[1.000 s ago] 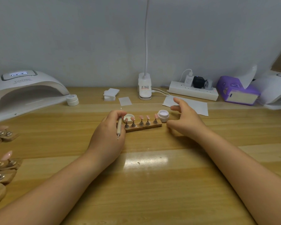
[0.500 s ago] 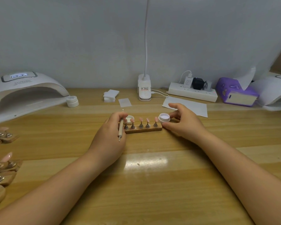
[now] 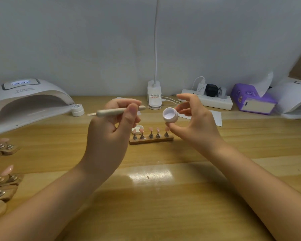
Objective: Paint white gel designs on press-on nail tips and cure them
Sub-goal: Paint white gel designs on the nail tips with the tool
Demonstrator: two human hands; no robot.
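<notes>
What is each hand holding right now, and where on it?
Left hand pinches the brush along its handle. Right hand holds the open gel pot by its sides.

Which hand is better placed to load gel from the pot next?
Left, probably. The left hand already grips the brush, while the right hand is busy holding the open gel pot tilted towards it.

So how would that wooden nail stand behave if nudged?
The stand probably slides rather than tips: it lies low and flat on the smooth table. The nail tips perch on thin pegs, so a knock might dislodge them.
</notes>
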